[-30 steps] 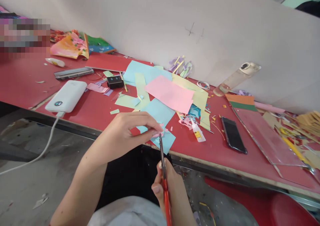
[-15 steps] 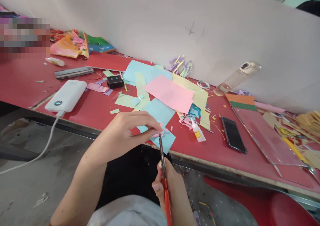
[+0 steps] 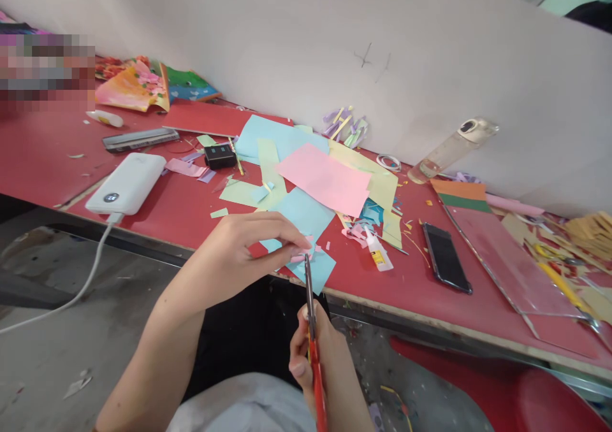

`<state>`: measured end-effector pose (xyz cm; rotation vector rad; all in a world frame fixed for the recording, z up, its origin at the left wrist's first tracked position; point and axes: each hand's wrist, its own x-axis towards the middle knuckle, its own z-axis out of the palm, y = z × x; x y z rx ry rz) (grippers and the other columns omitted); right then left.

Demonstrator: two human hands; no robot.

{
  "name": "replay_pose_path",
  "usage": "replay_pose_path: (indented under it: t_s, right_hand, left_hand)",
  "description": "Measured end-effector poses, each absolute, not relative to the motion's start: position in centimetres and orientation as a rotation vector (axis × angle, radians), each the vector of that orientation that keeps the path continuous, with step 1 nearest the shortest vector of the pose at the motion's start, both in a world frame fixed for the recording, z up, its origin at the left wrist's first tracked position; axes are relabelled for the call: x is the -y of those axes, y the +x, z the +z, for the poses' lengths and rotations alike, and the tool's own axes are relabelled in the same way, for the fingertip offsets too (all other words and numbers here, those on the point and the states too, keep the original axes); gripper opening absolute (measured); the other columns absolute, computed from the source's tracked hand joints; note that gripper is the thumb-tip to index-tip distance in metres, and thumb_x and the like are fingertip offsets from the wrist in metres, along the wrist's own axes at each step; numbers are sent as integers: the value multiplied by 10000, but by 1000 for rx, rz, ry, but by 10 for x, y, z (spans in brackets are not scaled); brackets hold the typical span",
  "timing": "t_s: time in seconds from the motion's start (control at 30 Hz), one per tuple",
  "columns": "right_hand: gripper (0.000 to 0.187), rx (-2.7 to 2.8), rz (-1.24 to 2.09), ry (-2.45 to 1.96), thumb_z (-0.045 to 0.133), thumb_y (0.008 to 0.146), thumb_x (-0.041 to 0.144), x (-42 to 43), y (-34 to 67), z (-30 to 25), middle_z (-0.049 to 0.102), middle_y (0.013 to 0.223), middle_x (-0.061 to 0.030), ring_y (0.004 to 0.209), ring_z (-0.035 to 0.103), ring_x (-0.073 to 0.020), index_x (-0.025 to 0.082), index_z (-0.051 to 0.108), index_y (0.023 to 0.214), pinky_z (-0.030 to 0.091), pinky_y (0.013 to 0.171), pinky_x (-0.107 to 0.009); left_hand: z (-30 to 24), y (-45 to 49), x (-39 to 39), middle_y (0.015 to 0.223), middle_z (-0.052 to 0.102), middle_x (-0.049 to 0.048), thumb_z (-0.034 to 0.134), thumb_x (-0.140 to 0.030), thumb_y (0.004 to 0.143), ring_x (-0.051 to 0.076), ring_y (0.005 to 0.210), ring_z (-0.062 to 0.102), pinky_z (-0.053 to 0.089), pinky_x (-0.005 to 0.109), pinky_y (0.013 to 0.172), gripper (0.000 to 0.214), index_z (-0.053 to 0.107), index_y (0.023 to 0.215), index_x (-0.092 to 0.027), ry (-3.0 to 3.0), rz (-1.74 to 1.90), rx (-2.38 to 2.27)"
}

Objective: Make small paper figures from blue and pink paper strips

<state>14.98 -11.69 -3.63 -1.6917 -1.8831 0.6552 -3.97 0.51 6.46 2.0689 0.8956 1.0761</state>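
Note:
My left hand (image 3: 239, 253) pinches a small pink paper piece (image 3: 306, 252) at its fingertips, just over the front edge of the red table (image 3: 191, 215). My right hand (image 3: 325, 362) is closed round the red handles of a pair of scissors (image 3: 313, 330). The blades point up and meet the pink piece. A light blue sheet (image 3: 306, 218) lies on the table right behind my fingers, and a larger pink sheet (image 3: 327, 180) rests on the paper pile beyond it.
A white power bank (image 3: 129, 182) with a cable lies at the left. A glue bottle (image 3: 379, 253) and a black phone (image 3: 447, 257) lie to the right. A clear bottle (image 3: 452, 148) leans on the white wall. Paper scraps and a clear sheet (image 3: 516, 260) cover the right side.
The scissors and my right hand have shifted very slightly at the pink piece. My left hand keeps the same pinch.

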Motion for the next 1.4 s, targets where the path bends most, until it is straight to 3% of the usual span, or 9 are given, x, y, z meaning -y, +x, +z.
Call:
replay_pose_path:
  t_s: [0.13,0.53,0.67,0.8,0.97,1.1,1.17,1.3,1.4]
  right_hand:
    - [424,1845,811,-1668,596,850,635,116,152,-33,514,590,76,411,504,-121,264,394,882,337,434,-232]
    - [407,1833,720,-1695,634,841,606,114,151,-30,515,565,84,415,541,-151,275,399,849,356,444,-247]
    - [303,1714,866,-1617,577,892,554,116,156,-31,522,549,80,423,545,-163,276,458,902,409,439,-253]
    - [259,1592,532,-1746,551,947,503,107,178,-24,703,791,-22,515,620,-168,249,583,982,519,563,-289]
    - [374,1640,-22,-1953,586,916,478,65,218,-14,722,1123,-168,899,713,-308,198,630,1161,534,657,-365]
    - [365,1748,49,-2116,571,884,299,32,233,-11,675,1259,-142,736,705,-220,193,641,1226,512,601,-342]
    - [378,1825,63,-2169,590,890,274,24,234,-9,669,1325,-127,767,719,-224,190,644,1255,511,613,-351]
    - [289,1896,-60,-2137,578,931,260,20,224,2,725,1282,-124,1024,718,-326,192,690,1189,524,698,-394]
    - [226,1774,-15,-1839,560,986,350,25,206,14,780,1088,-115,1053,714,-311,200,721,1038,550,840,-415]
  left_hand:
    - [65,-39,-5,891,787,-27,645,-139,955,128,813,685,527,217,762,144,753,942,-233,2091,1076,-882]
    - [65,-37,-5,893,793,-42,673,-112,939,107,828,702,528,196,809,142,755,940,-228,2082,1068,-870]
    - [63,-38,-6,881,786,-35,712,-167,919,112,810,717,559,168,747,95,761,954,-241,1921,1042,-958]
    - [55,-42,-9,899,782,-12,723,-189,904,128,833,731,590,172,766,73,770,935,-235,1775,1000,-972]
    - [42,-40,-12,919,792,27,700,-245,906,173,846,748,622,233,762,82,777,911,-216,1724,937,-981]
    - [39,-35,-14,906,801,23,706,-291,899,183,853,750,617,252,775,96,762,896,-213,1741,904,-1012]
    - [39,-33,-15,915,801,16,698,-278,902,177,862,749,609,249,781,87,758,900,-215,1740,883,-1015]
    - [36,-31,-17,927,797,14,679,-248,914,174,878,753,607,249,790,80,750,910,-212,1723,861,-1038]
    - [32,-26,-19,938,794,18,692,-248,911,178,893,764,618,257,820,57,725,925,-204,1698,869,-1014]
